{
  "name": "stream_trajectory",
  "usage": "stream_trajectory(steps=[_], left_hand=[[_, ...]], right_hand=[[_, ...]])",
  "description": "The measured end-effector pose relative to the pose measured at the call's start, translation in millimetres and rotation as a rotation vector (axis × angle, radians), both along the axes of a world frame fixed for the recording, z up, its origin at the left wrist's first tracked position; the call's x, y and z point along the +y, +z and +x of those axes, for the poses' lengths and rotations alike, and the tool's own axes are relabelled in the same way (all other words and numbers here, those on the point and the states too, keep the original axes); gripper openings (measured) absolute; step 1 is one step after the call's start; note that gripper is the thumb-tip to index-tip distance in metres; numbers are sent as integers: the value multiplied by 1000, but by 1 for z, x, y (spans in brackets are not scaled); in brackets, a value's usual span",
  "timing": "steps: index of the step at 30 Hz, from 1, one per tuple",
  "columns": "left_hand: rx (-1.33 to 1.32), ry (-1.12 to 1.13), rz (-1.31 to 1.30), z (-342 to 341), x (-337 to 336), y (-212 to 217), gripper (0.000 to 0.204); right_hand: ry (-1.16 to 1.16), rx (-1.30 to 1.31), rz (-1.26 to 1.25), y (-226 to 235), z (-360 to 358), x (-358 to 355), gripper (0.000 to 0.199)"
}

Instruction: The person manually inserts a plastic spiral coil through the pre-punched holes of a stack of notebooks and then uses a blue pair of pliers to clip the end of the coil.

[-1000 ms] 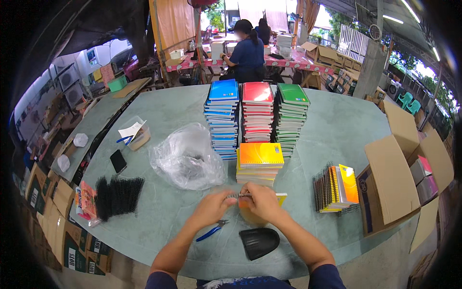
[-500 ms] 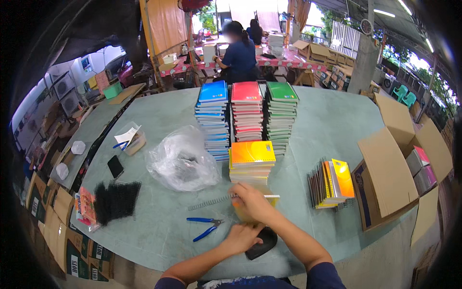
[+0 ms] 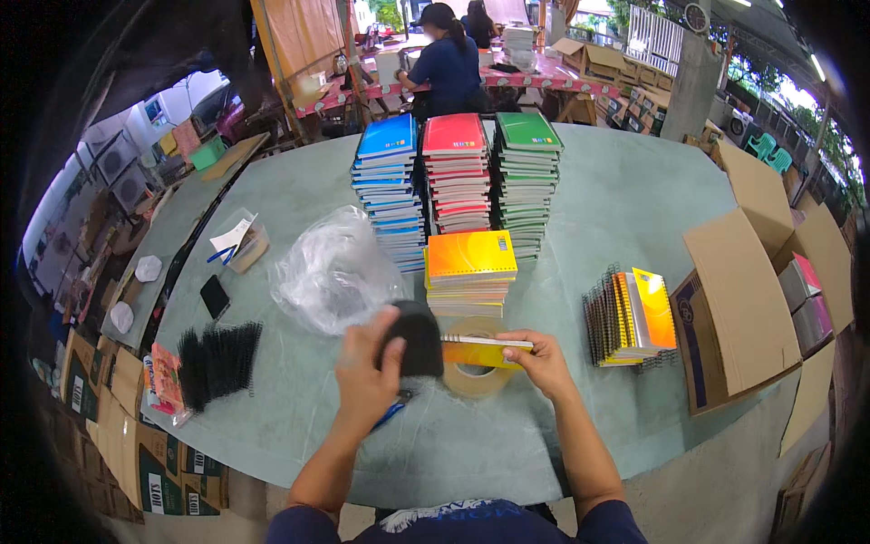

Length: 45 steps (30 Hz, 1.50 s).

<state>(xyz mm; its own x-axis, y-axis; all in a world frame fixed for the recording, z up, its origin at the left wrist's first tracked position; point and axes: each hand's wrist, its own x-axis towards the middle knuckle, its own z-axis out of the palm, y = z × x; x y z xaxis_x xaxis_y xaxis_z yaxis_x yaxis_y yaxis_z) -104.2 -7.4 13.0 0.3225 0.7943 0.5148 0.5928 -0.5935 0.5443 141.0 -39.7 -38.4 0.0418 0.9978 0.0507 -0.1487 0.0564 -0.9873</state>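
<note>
My left hand [image 3: 365,367] is closed round a flat black piece with a rounded end [image 3: 416,340], raised above the table; its exact kind I cannot tell. In my right hand [image 3: 541,363] is a yellow notebook [image 3: 485,351], pinched at its right end and held edge-on. The black piece covers the notebook's left end. Beneath the notebook lies a wide roll of tan tape [image 3: 476,385]. Blue-handled pliers [image 3: 390,416] lie partly hidden behind my left wrist. Just beyond my hands stands a stack of yellow-orange notebooks [image 3: 471,257].
Tall stacks of blue [image 3: 387,136], red [image 3: 455,136] and green notebooks [image 3: 528,133] stand behind. A clear plastic bag [image 3: 331,272], a phone [image 3: 215,296] and black spiral coils [image 3: 217,363] lie left. Coil-bound notebooks [image 3: 634,317] and an open carton [image 3: 739,308] stand right. A person [image 3: 450,68] sits beyond.
My left hand has picked up the black piece from the table and raised it to the notebook's left end. My right hand has moved from the coil to the notebook's right end.
</note>
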Motion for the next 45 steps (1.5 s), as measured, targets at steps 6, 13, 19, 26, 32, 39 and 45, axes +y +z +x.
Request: stream_trajectory(steps=[6,13,19,26,32,39,45], left_hand=[[-95,-131,108,15,0,8,31],[49,-201,82,24,4,2,27],[75,-221,-26,30,-3,-1,29],[-3,-229,78,35,-1,1,28],[-71,-151,159,42,3,8,28],[-138,-163,102,49,1,5,28],[-97,-216,127,52,-4,9,31]], right_hand=[[5,-116,-5,-9,6,-13,24],[53,39,10,-27,6,-6,27],[66,40,74,-26,0,-4,25],[72,10,73,-17,-8,-8,27],[90,94,86,-25,-8,-10,31],[209,-136,86,-28,2,-8,32],[78,-193,128,-35,-7,-11,33]])
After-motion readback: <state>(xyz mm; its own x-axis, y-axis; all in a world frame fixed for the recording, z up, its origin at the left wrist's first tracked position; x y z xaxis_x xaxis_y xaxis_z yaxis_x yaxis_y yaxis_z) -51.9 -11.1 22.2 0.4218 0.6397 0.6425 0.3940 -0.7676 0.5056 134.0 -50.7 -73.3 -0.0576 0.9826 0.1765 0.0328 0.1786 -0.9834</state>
